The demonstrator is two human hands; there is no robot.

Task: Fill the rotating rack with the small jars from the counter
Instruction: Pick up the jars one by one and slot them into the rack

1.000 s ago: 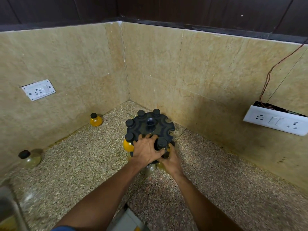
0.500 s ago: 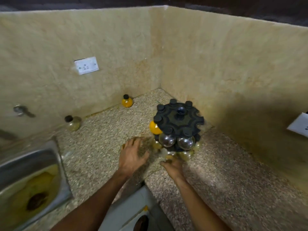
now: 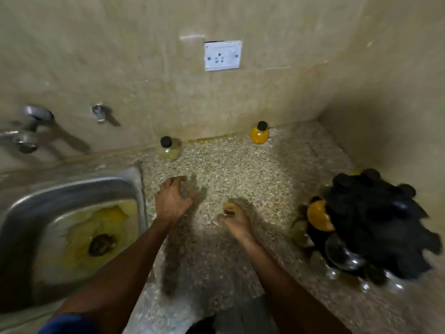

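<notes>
Both hands empty over counter: left hand spread, right hand loosely curled; clear jar far, near sink edge – hasty grab could topple it in

A: What lies ahead of the left grip?
B: Bare counter up to the wall, where a pale jar and an orange jar stand well apart, with a wide gap between them.
A: And to the sides?
B: The sink drops away just left of it. Far right of the right grip, the black rack fills the corner; open counter lies between.
</notes>
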